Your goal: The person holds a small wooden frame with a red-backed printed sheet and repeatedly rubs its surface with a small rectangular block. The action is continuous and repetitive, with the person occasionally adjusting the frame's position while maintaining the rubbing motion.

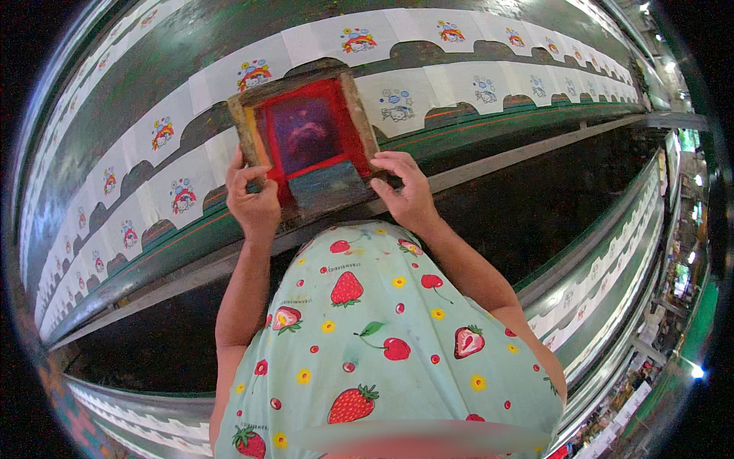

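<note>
Both my hands hold a wooden screen-printing frame (361,116) by its sides, tilted over the long green table. Its mesh is dark purple, bordered in red, with a blue-grey strip along the near edge. My left hand (256,203) is closed on the left side near its lower corner. On the lower right corner, my right hand (407,193) pinches the wood. White cut fabric pieces (397,80) lie in rows about the frame. Right of it, the near-row prints are blue and black outlines; a near-row print (183,197) left of it also has red and yellow. The frame hides the fabric beneath it.
The green table (489,122) runs from lower left to upper right, with a metal rail (527,153) along its near side. A dark floor gap (520,206) separates it from another table with white pieces (604,268) behind me. Lights and shelving stand far right.
</note>
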### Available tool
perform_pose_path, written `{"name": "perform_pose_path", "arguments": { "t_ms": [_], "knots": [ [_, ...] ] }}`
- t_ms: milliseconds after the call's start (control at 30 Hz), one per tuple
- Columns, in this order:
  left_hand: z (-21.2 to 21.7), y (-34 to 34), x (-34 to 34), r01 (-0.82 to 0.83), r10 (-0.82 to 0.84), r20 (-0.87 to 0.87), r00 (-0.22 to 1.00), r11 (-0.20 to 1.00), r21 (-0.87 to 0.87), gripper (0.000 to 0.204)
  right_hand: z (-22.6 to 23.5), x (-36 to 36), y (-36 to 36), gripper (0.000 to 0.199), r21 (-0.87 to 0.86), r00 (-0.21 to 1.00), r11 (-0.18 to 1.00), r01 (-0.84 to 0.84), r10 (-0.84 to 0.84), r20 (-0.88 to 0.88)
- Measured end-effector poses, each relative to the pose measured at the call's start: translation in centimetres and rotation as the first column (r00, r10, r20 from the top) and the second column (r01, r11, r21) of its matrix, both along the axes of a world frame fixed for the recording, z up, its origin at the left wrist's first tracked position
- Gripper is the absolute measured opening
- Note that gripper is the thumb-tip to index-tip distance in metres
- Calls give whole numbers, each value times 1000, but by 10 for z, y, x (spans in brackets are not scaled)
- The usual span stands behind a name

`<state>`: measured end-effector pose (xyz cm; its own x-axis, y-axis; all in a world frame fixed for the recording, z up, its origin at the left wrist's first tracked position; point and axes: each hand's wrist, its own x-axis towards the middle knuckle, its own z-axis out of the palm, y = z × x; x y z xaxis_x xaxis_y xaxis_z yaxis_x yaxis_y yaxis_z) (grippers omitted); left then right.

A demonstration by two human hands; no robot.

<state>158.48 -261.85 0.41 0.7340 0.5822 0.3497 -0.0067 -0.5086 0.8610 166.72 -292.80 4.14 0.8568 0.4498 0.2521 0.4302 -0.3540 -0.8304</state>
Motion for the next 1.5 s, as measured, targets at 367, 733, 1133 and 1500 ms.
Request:
{"name": "perform_pose_path", "arguments": {
  "t_ms": [367,733,1133,1500],
  "knots": [
    [-35,-144,96,56,-35,115,993,982,-183,25,-8,71,-147,44,51,999,998,37,-36,-24],
    [-40,-160,106,67,-18,105,994,872,-484,25,-11,87,-183,48,96,997,993,-70,72,-26],
    [-43,-158,105,69,-26,94,995,871,-487,20,-8,95,-188,40,60,992,996,-66,59,114],
    [-36,-161,108,34,-23,30,999,882,-471,15,9,92,-122,42,-390,817,878,-279,430,384]
  ]
}}
